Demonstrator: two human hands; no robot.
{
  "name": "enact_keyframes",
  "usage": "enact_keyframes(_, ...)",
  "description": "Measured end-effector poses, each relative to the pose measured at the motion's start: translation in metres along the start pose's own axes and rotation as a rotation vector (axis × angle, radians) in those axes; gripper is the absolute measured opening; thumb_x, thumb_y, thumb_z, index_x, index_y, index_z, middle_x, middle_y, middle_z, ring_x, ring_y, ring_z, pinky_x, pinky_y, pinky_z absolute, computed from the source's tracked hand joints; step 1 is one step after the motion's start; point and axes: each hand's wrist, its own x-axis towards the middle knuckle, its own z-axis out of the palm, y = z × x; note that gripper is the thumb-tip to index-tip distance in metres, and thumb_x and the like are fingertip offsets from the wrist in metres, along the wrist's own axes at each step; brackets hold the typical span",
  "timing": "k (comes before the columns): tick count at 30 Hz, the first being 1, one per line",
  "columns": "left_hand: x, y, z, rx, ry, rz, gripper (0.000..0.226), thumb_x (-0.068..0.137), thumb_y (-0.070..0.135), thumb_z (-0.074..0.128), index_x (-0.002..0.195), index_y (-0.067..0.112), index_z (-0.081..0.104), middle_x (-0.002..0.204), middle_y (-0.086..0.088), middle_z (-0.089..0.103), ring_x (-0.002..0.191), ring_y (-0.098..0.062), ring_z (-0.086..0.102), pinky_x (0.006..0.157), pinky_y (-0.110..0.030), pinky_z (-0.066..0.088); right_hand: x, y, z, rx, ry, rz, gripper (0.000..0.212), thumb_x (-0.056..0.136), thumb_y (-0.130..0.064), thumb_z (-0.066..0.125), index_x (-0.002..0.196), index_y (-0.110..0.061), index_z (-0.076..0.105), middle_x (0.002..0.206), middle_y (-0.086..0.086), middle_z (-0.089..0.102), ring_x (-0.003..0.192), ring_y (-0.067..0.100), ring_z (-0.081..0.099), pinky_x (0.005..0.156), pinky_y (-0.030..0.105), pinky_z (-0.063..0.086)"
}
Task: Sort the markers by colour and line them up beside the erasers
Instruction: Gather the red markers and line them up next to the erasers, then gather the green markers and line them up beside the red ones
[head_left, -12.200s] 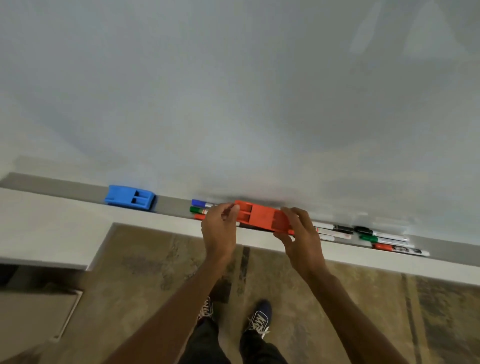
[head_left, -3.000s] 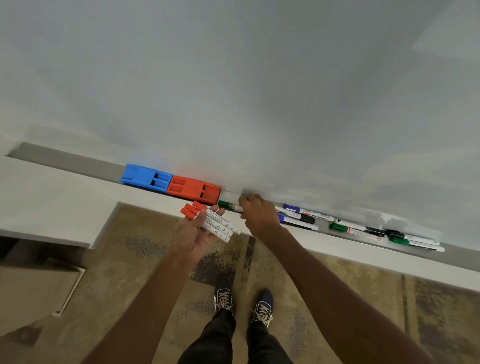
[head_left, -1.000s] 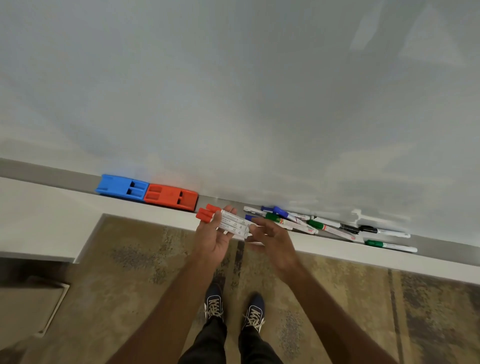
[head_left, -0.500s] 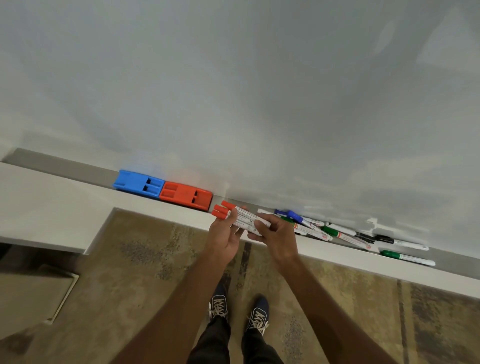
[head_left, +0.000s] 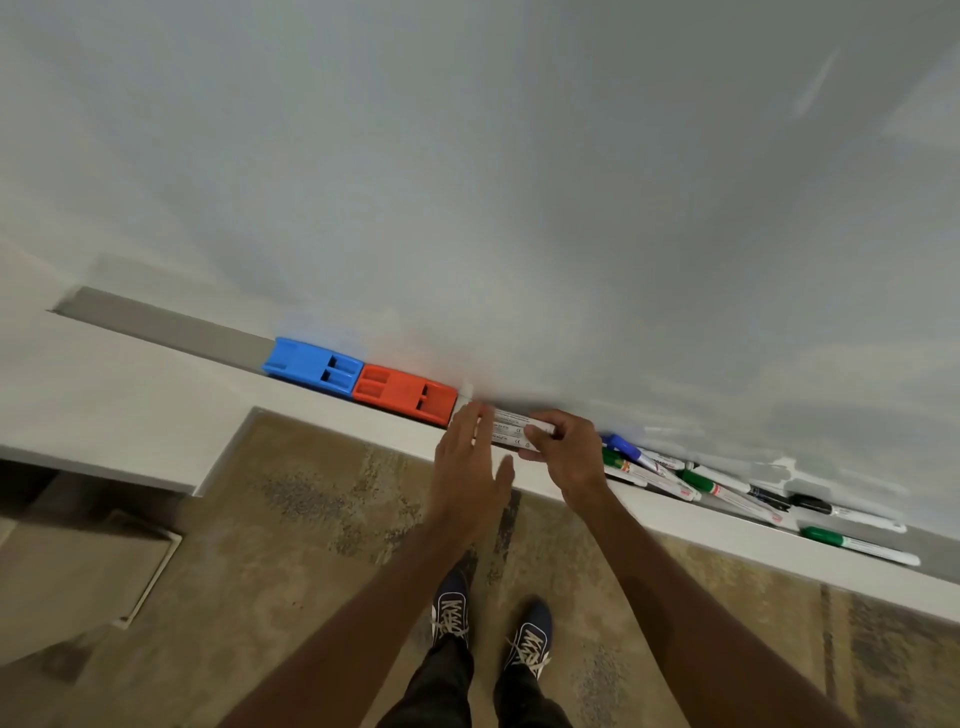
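Slim white marker barrels (head_left: 511, 431), prob. plastic

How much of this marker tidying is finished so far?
Done: the blue eraser and red eraser sit end to end in the tray. In hand: the right hand grips a marker bundle beside the red eraser, left hand flat against it. Left: blue, green and black loose markers lie jumbled further right.

In the long grey metal tray (head_left: 156, 325), the blue plastic block eraser (head_left: 311, 366) touches the red plastic block eraser (head_left: 405, 394) at its 3 o'clock; the bundled white plastic markers (head_left: 511, 430) come next (just beside), with the loose mixed plastic markers (head_left: 670, 475) farther toward 3 o'clock.
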Motion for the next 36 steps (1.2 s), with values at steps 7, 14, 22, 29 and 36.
enact_keyframes(7,0.006,-0.028,0.016,0.419,-0.307,0.217,0.086,0.093,0.05,0.037,0.155,0.012,-0.009,0.163,-0.008,-0.016,0.149,-0.024,-0.018,0.12,-0.053,-0.006,0.007,0.007,0.014,0.039,0.05,0.043,0.038,0.076,-0.043,0.077,0.099,-0.014,0.071,0.095,0.009,0.074,0.088,0.027,0.073,0.078,0.047,0.061)
enact_keyframes(14,0.004,-0.036,0.027,0.492,-0.247,0.215,0.09,0.09,0.052,0.045,0.156,0.012,-0.001,0.164,-0.01,-0.007,0.151,-0.026,-0.01,0.12,-0.052,-0.006,0.0,-0.005,0.022,0.122,0.039,0.225,0.076,0.071,-0.064,0.062,0.124,-0.01,0.058,0.111,0.003,0.065,0.109,0.025,0.062,0.1,0.047,0.05)
enact_keyframes(22,0.003,-0.031,0.026,0.539,-0.242,0.156,0.093,0.092,0.053,0.042,0.154,0.015,-0.016,0.161,-0.009,-0.023,0.148,-0.026,-0.022,0.119,-0.051,-0.012,0.009,-0.005,0.023,0.353,0.028,0.337,0.072,0.081,-0.059,0.064,0.135,-0.013,0.052,0.139,0.008,0.057,0.129,0.027,0.05,0.114,0.051,0.033)
enact_keyframes(29,0.001,-0.033,0.026,0.531,-0.268,0.135,0.094,0.092,0.055,0.04,0.153,0.012,-0.017,0.159,-0.009,-0.028,0.147,-0.027,-0.024,0.119,-0.052,-0.011,0.009,-0.004,0.017,0.475,0.024,0.332,0.07,0.093,-0.047,0.06,0.147,-0.01,0.037,0.152,0.012,0.041,0.141,0.03,0.035,0.119,0.05,0.024)
enact_keyframes(36,0.005,-0.026,0.018,0.476,-0.281,0.205,0.087,0.095,0.047,0.04,0.153,0.011,-0.014,0.158,-0.011,-0.025,0.148,-0.029,-0.021,0.12,-0.051,-0.007,-0.008,0.006,0.007,0.108,0.102,0.143,0.013,0.091,-0.031,0.06,0.081,-0.023,0.063,0.074,-0.006,0.06,0.073,0.013,0.055,0.086,0.04,0.053)
